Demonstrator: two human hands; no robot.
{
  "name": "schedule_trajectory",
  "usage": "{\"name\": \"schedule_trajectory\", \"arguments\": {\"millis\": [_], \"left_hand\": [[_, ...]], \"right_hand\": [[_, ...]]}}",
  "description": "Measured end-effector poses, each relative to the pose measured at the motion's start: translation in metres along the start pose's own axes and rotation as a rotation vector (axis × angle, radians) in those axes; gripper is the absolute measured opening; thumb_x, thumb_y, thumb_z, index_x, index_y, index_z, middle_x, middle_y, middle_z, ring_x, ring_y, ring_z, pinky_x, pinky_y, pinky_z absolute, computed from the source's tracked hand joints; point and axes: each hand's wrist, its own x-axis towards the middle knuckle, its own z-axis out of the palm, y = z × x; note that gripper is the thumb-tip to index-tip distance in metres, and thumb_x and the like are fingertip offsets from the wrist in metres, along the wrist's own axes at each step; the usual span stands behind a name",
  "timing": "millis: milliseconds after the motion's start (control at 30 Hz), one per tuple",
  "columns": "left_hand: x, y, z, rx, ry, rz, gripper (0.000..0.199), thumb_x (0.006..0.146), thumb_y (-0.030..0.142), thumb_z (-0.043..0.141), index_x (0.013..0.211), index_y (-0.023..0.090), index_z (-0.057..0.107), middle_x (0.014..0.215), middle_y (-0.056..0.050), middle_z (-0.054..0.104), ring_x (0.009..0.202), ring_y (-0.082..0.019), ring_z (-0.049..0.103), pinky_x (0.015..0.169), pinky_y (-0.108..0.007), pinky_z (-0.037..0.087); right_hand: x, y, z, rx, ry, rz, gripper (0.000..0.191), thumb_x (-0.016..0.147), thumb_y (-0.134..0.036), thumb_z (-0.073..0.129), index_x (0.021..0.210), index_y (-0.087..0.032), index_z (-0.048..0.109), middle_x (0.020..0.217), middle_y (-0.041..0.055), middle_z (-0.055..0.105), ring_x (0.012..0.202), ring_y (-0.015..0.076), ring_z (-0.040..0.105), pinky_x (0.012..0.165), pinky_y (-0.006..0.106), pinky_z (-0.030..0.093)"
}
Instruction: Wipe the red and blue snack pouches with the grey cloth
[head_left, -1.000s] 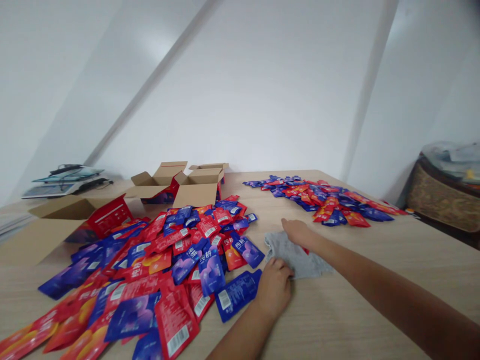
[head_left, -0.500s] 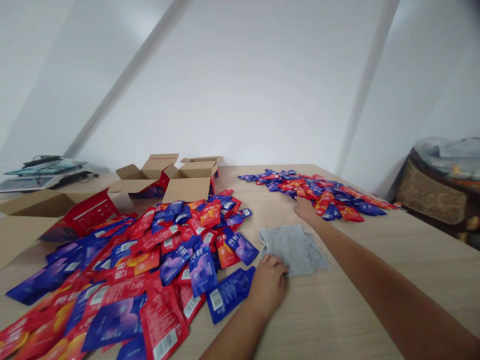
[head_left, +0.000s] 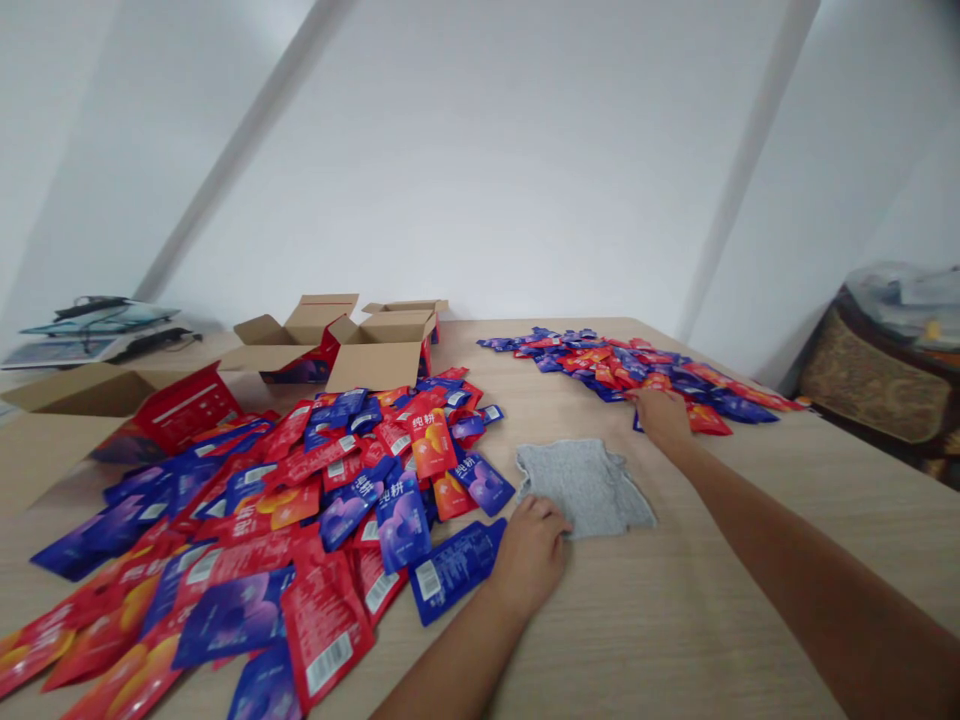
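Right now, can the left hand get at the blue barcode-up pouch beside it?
Probably yes: the left hand is at the near left corner of the grey cloth, right beside the blue pouch, and nothing appears to lie on top of that pouch.

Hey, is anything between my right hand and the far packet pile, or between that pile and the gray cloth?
Nothing visible is in the way. The right hand is at the near edge of the far packet pile. From that pile to the gray cloth, I see tabletop with no object across it.
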Motion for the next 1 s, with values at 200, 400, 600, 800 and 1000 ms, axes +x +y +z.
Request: {"name": "schedule_trajectory", "arguments": {"millis": [200,400,600,800,1000], "left_hand": [[-0.001,-0.002,0.001,-0.002,0.019,-0.009,0.043,0.067,-0.004,0.043,0.098,0.017,0.063,0.102,-0.005,0.059,0.102,-0.018,0.051,0.094,-0.033,0.043],[-0.002,0.001,0.004,0.320,0.060,-0.117,0.046,0.077,0.006,0.044,0.122,0.006,0.050,0.127,-0.015,0.050,0.123,-0.025,0.040,0.107,-0.041,0.031],[-0.001,0.001,0.010,0.539,-0.044,-0.132,0.049,0.086,0.020,0.043,0.132,0.004,0.045,0.136,-0.016,0.047,0.128,-0.029,0.039,0.107,-0.041,0.032],[0.000,0.006,0.008,0.586,-0.044,-0.143,0.044,0.089,0.024,0.038,0.125,0.003,0.052,0.133,-0.017,0.050,0.125,-0.029,0.041,0.105,-0.043,0.032],[-0.002,0.006,0.007,0.544,-0.012,-0.118,0.043,0.089,0.026,0.039,0.123,0.005,0.053,0.132,-0.015,0.051,0.124,-0.029,0.041,0.105,-0.044,0.033]], "right_hand": [[-0.018,-0.048,-0.027,0.649,0.098,0.052,0.034,0.087,-0.033,0.038,0.106,-0.012,0.058,0.095,0.0131,0.066,0.084,0.0232,0.061,0.074,0.033,0.046],[-0.081,-0.109,0.004,0.763,-0.289,-0.106,0.045,0.084,-0.023,0.040,0.127,-0.013,0.047,0.097,0.0081,0.067,0.085,0.0188,0.061,0.080,0.033,0.046],[-0.130,-0.140,0.020,0.146,-0.177,-0.309,0.044,0.091,-0.025,0.034,0.133,-0.017,0.046,0.135,0.0113,0.047,0.121,0.0260,0.040,0.098,0.039,0.032],[-0.122,-0.113,0.011,-0.060,-0.083,-0.270,0.043,0.094,-0.026,0.032,0.135,-0.023,0.044,0.135,0.0133,0.044,0.119,0.0301,0.038,0.093,0.043,0.035],[-0.116,-0.099,0.000,-0.005,0.020,-0.168,0.043,0.089,-0.020,0.040,0.131,-0.017,0.048,0.126,0.0157,0.049,0.112,0.0288,0.043,0.091,0.040,0.038]]}}
